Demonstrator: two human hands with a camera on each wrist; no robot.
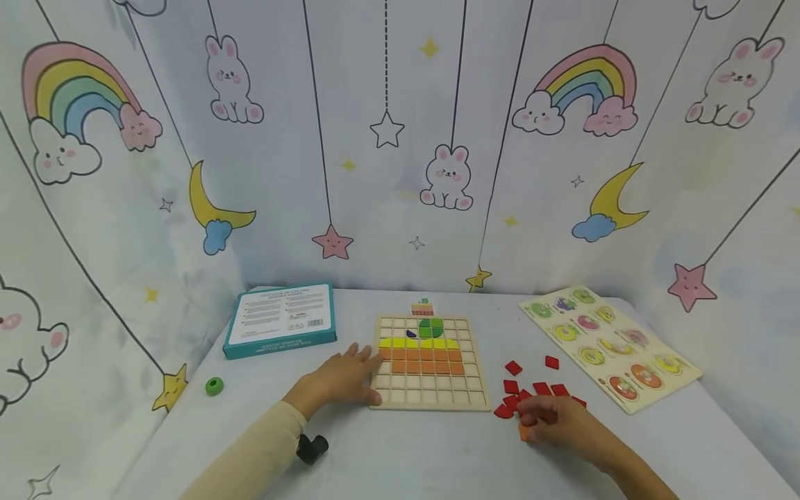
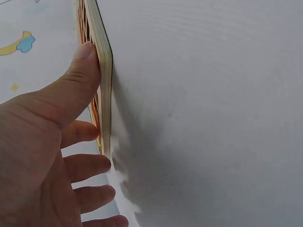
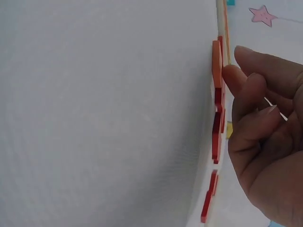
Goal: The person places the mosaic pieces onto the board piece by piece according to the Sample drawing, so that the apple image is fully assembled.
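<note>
A wooden grid board holds green, blue, yellow and orange tiles set in a picture. My left hand rests at its left edge, fingers spread; in the left wrist view the thumb lies against the board's side. My right hand is low over loose red tiles on the right. Under its fingertips lies a loose orange tile, which in the right wrist view stays against the tabletop with one fingertip right at it. The other fingers are loosely bent.
Behind the board lies a small pattern card. A teal box sits back left, with a green ring-shaped piece in front. A black object is by the left forearm. A fruit picture board lies at right.
</note>
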